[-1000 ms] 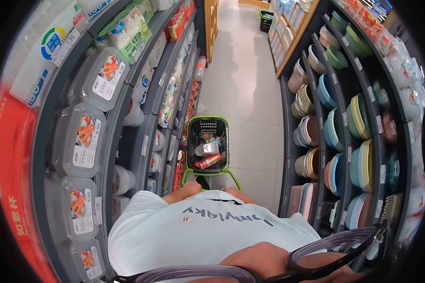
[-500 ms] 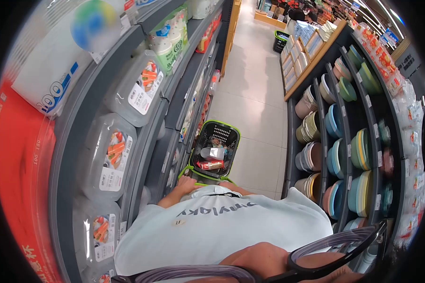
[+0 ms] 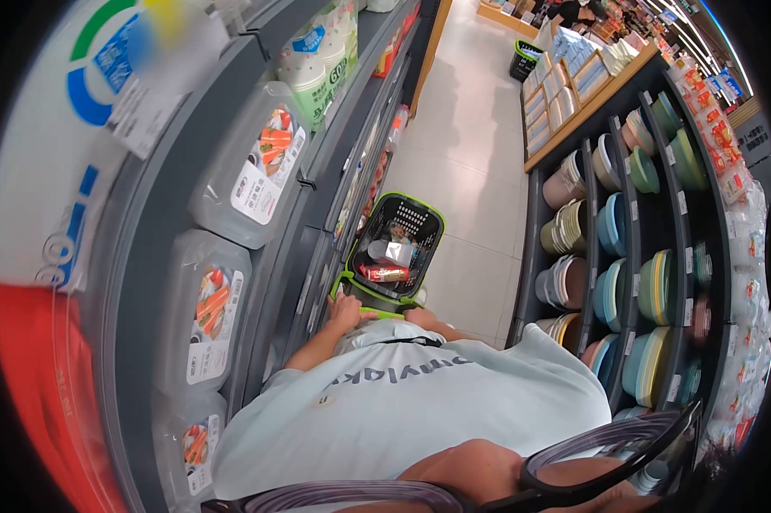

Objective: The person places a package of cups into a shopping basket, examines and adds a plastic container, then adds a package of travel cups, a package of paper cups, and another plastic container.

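Observation:
I stand in a shop aisle behind a black shopping cart with a green rim and a green handle. My left hand grips the left end of the handle. My right hand rests on the handle's right end, mostly hidden by my light shirt. In the cart lie a red packet, a clear lidded container and other small goods.
Dark shelves on the left hold clear plastic food boxes and paper cup packs. Shelves on the right carry stacked coloured bowls and plates. A tiled floor runs ahead to another green basket.
My view has swung closer to the left shelf and the cart has rolled slightly forward and right. Both hands have stayed on the handle.

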